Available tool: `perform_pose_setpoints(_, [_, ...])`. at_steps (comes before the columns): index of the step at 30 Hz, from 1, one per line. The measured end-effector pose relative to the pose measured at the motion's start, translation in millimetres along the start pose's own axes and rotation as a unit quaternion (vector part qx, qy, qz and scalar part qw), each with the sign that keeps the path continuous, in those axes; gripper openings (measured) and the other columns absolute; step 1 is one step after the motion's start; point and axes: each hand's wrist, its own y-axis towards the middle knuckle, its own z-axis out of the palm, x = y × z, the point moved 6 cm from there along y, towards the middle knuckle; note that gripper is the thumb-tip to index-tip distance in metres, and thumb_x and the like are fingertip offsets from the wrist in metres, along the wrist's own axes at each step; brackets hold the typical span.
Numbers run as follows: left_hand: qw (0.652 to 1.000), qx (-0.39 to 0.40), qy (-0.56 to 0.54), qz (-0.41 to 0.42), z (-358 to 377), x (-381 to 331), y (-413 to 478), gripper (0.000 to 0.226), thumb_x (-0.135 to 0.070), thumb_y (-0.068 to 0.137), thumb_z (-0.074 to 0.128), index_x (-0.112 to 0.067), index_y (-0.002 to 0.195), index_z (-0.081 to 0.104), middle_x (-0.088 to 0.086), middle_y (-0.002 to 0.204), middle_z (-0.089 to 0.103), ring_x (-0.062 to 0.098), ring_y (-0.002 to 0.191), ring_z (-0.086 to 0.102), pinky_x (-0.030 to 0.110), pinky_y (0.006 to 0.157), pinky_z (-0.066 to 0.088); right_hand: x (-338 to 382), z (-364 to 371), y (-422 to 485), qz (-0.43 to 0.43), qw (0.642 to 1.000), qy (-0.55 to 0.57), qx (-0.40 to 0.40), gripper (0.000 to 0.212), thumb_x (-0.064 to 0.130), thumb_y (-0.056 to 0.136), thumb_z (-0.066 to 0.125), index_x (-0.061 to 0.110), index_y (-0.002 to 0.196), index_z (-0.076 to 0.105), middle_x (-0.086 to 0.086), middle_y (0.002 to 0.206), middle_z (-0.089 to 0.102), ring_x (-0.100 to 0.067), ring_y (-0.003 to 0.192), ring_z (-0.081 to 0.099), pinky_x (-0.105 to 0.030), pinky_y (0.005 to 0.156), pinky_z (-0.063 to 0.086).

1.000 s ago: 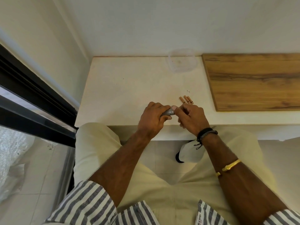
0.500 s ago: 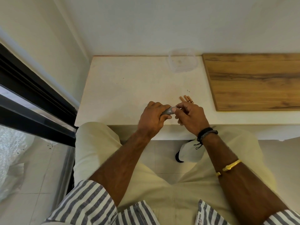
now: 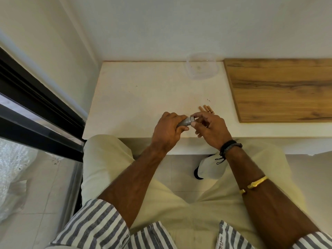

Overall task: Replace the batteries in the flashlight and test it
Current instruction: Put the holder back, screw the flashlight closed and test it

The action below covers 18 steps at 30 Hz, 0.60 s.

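Observation:
A small grey flashlight (image 3: 186, 121) is held just above the near edge of the white counter (image 3: 143, 97). My left hand (image 3: 168, 131) grips its body, which is mostly hidden in the fist. My right hand (image 3: 210, 131) pinches the flashlight's exposed end between thumb and forefinger; its other fingers are loosely spread. Three copper-coloured batteries (image 3: 206, 109) lie side by side on the counter just beyond my right hand.
A clear plastic container (image 3: 202, 66) stands at the back of the counter by the wall. A wooden board (image 3: 280, 88) covers the counter's right part. A dark window frame (image 3: 36, 112) runs along the left. My knees are below the counter edge.
My right hand's fingers have shifted around the flashlight's end, with thumb and forefinger now pinching it. The left hand and the batteries have stayed in place.

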Motion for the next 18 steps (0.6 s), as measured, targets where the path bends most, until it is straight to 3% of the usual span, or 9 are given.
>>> perform_pose_setpoints(2, [1.0, 0.003, 0.004, 0.009, 1, -2, 0, 0.033, -0.032, 0.093, 0.064, -0.017, 0.123, 0.066, 0.003, 0.1, 0.069, 0.02, 0.094, 0.049, 0.035, 0.078, 0.046, -1, -1, 0, 0.009, 0.999, -0.032, -0.013, 0.023, 0.035, 0.099, 0.062, 0.014, 0.105, 0.07, 0.003, 0.075, 0.071, -0.005, 0.058, 0.065, -0.023, 0.059, 0.058])
perform_pose_setpoints(6, [0.999, 0.014, 0.01, 0.033, 4, -9, -1, 0.036, -0.031, 0.094, 0.064, -0.014, 0.125, 0.064, 0.006, 0.106, 0.069, 0.022, 0.098, 0.051, 0.033, 0.081, 0.043, -4, -6, -1, 0.034, 0.994, -0.083, -0.066, 0.052, 0.05, 0.104, 0.042, 0.016, 0.075, 0.069, 0.009, 0.057, 0.061, -0.015, 0.054, 0.059, -0.034, 0.062, 0.053])
perform_pose_setpoints(7, [0.999, 0.014, 0.01, 0.033, 4, -9, -1, 0.036, -0.031, 0.094, 0.063, -0.014, 0.125, 0.064, 0.005, 0.107, 0.069, 0.021, 0.098, 0.051, 0.032, 0.081, 0.043, -4, -7, -2, 0.041, 0.994, -0.067, -0.072, 0.053, 0.053, 0.104, 0.041, 0.016, 0.077, 0.069, 0.007, 0.058, 0.062, -0.015, 0.053, 0.059, -0.034, 0.06, 0.054])
perform_pose_setpoints(9, [1.0, 0.012, 0.003, 0.023, 4, -8, -1, 0.034, -0.033, 0.095, 0.061, -0.015, 0.125, 0.064, 0.004, 0.105, 0.068, 0.019, 0.097, 0.05, 0.032, 0.08, 0.044, -5, -6, -3, 0.045, 0.997, -0.006, -0.058, 0.043, 0.053, 0.102, 0.047, 0.016, 0.1, 0.069, 0.003, 0.073, 0.07, -0.011, 0.056, 0.066, -0.03, 0.056, 0.059])
perform_pose_setpoints(11, [1.0, 0.015, -0.004, 0.013, 4, -5, 0, 0.033, -0.033, 0.096, 0.06, -0.016, 0.124, 0.064, 0.004, 0.103, 0.068, 0.019, 0.096, 0.049, 0.031, 0.078, 0.043, -3, -4, -1, 0.016, 1.0, 0.012, -0.02, 0.03, 0.039, 0.098, 0.062, 0.021, 0.122, 0.064, 0.003, 0.099, 0.071, -0.01, 0.072, 0.072, -0.027, 0.059, 0.062])
perform_pose_setpoints(13, [1.0, 0.021, -0.007, 0.003, 4, -2, 0, 0.035, -0.033, 0.096, 0.06, -0.015, 0.125, 0.064, 0.005, 0.104, 0.069, 0.02, 0.096, 0.05, 0.032, 0.078, 0.043, -1, -1, 0, -0.02, 1.0, -0.002, 0.003, 0.03, 0.022, 0.095, 0.069, 0.022, 0.125, 0.066, 0.0, 0.111, 0.069, -0.014, 0.084, 0.072, -0.03, 0.062, 0.064])
perform_pose_setpoints(15, [1.0, 0.025, -0.007, -0.004, 5, 1, 0, 0.035, -0.034, 0.096, 0.06, -0.015, 0.126, 0.063, 0.005, 0.105, 0.069, 0.02, 0.096, 0.05, 0.034, 0.079, 0.045, 1, 1, -1, -0.029, 0.999, -0.019, 0.001, 0.028, 0.016, 0.094, 0.069, 0.019, 0.122, 0.068, -0.001, 0.107, 0.071, -0.015, 0.083, 0.072, -0.031, 0.065, 0.064])
perform_pose_setpoints(18, [1.0, 0.025, -0.008, 0.004, 5, 0, -1, 0.032, -0.034, 0.095, 0.061, -0.017, 0.122, 0.065, 0.003, 0.101, 0.069, 0.019, 0.094, 0.05, 0.036, 0.077, 0.047, 0, 0, 0, -0.02, 0.999, -0.049, -0.011, 0.023, 0.028, 0.097, 0.065, 0.014, 0.114, 0.07, 0.001, 0.087, 0.072, -0.009, 0.071, 0.07, -0.023, 0.064, 0.061])
